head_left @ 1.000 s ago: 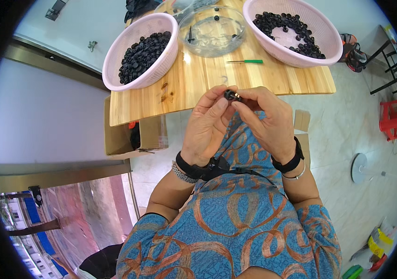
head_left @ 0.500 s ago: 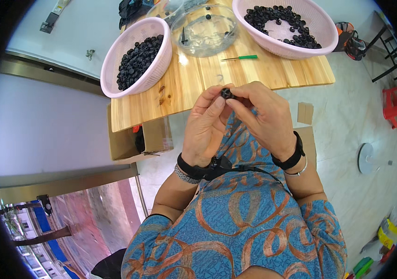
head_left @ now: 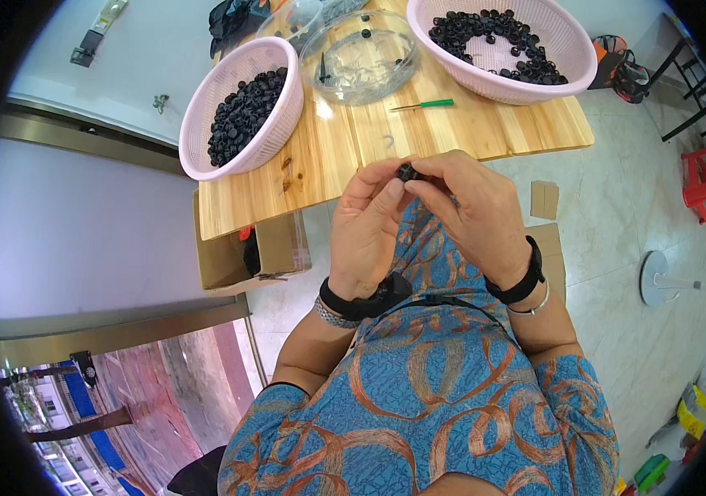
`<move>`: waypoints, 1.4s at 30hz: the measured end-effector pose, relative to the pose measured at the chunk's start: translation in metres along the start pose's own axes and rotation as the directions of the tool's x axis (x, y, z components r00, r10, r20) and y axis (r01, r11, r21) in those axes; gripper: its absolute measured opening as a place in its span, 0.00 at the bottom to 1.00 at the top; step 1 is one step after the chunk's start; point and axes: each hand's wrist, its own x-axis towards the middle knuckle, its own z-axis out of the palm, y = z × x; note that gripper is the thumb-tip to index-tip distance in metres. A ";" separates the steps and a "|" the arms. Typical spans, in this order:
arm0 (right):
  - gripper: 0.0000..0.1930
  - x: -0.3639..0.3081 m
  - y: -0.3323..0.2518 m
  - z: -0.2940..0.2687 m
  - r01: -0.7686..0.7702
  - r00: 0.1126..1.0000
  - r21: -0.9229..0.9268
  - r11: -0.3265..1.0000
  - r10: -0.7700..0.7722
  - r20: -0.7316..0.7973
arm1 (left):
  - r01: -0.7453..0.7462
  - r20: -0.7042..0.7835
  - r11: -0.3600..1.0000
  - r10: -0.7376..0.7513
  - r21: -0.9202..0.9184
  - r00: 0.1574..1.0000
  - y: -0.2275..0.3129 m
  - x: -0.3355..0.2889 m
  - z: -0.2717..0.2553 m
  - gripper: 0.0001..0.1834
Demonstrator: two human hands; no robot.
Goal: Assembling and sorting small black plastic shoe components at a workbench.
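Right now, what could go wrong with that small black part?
The small black part could slip, pinched between the left hand and right hand. Dropped, it might miss the wooden table, since the hands seem short of its edge. The green-handled tool lying there could roll if bumped.

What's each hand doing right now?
Left hand: closed, fingertips on a small black part.
Right hand: closed, fingertips on the same part.

Table [head_left: 328, 157]: pale wood, smooth, lightly glossy, knotted. Left basket [head_left: 287, 124], right basket [head_left: 564, 41]: pink perforated plastic, satin. Round tray [head_left: 361, 89]: clear plastic, glossy. Held part [head_left: 406, 171]: black, plastic-looking. Screwdriver [head_left: 435, 103]: green plastic handle, metal shaft. Garment [head_left: 419, 372]: printed cloth, matt. Carton [head_left: 282, 248]: matt brown cardboard. Stool [head_left: 704, 188]: red plastic, glossy.
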 end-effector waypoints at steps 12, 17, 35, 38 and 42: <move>0.08 -0.001 -0.001 -0.003 -0.015 0.999 0.042 0.999 0.014 0.029 | 0.003 -0.013 1.000 -0.003 -0.015 1.000 0.003 -0.003 0.000 0.10; 0.07 0.000 -0.001 -0.003 -0.054 0.998 0.126 0.991 0.051 0.032 | -0.011 0.003 1.000 0.011 -0.009 1.000 0.002 -0.002 -0.003 0.10; 0.05 -0.010 -0.013 -0.004 -0.461 0.881 0.573 0.677 0.426 0.205 | -0.313 0.026 0.897 0.321 0.310 0.947 -0.011 -0.015 0.000 0.09; 0.05 -0.014 -0.011 0.003 -0.420 0.891 0.657 0.626 0.424 0.165 | -0.370 0.037 0.868 0.380 0.332 0.924 -0.016 -0.015 0.002 0.09; 0.06 -0.016 -0.011 0.010 -0.354 0.904 0.735 0.578 0.413 0.111 | -0.419 0.048 0.857 0.426 0.300 0.904 -0.019 -0.014 0.002 0.09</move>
